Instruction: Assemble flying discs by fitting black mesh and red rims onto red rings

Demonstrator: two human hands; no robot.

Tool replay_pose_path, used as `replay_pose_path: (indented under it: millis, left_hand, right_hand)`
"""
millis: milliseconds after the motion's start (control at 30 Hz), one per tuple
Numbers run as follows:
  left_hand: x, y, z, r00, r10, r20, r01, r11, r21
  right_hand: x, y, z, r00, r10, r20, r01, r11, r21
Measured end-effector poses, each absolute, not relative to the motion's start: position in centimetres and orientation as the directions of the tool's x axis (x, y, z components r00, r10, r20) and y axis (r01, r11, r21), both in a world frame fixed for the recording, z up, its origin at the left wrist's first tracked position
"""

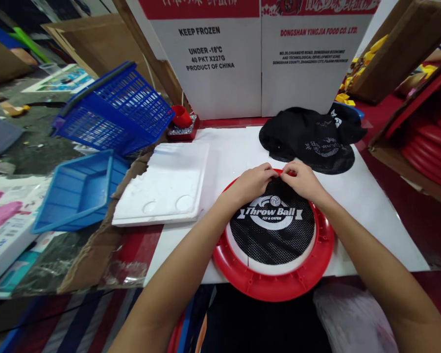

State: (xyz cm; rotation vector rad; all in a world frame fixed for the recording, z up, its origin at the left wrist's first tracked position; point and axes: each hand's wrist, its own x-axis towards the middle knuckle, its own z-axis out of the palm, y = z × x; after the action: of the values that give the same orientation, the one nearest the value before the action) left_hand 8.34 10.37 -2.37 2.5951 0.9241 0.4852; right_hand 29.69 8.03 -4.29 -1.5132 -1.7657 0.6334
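A red plastic ring [275, 289] lies on the white table sheet, overhanging its front edge. Inside it sits a round black mesh net [275, 240] printed "Throw Ball". A white strip of the sheet shows between net and ring at the lower side. My left hand [255, 182] and my right hand [299, 180] meet at the ring's far edge. Both have their fingertips pinched on the net's upper rim, where it meets the ring. The exact edge between the fingers is hidden.
Black mesh pieces [308, 137] are heaped beyond my right hand. A white foam lid [165, 186], a light blue tray [81, 191] and a blue basket [113, 113] stand left. A white carton [224, 93] rises behind. Stacked red rings [429, 132] fill a box at right.
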Motion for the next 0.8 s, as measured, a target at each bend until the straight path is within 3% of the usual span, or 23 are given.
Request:
replay_pose_path:
  millis: [167,400,500,567,700,800]
  left_hand:
    - [8.3,10.2,-1.0,0.749,0.659,0.069,0.635,-0.743,0.213]
    - [5.7,3.3,2.5,0.713,0.681,0.166,0.689,-0.724,0.008]
    - [4.8,-1.4,1.9,0.839,0.544,-0.006,0.534,-0.823,0.194]
    - [4.4,-3.6,0.6,0.86,0.509,-0.028,0.485,-0.801,0.352]
    - [3.8,-5.2,-2.0,0.791,0.602,0.11,0.473,-0.715,0.515]
    - [3.3,-5.4,-2.9,0.745,0.621,0.245,0.394,-0.706,0.589]
  right_hand:
    - [29.4,8.5,-4.1,-0.062,0.979,0.192,0.674,0.183,-0.716]
    - [31.4,9.6,-4.6,-0.148,0.974,0.174,0.641,0.228,-0.733]
    - [31.8,9.9,-3.7,-0.152,0.963,0.224,0.678,0.266,-0.686]
    - [31.8,8.9,-2.1,-0.18,0.941,0.286,0.749,0.32,-0.58]
    - [30.2,1.4,1.2,-0.399,0.868,0.295,0.833,0.477,-0.279]
    - [27.7,-6.8,0.9,-0.562,0.801,0.208,0.745,0.599,-0.294]
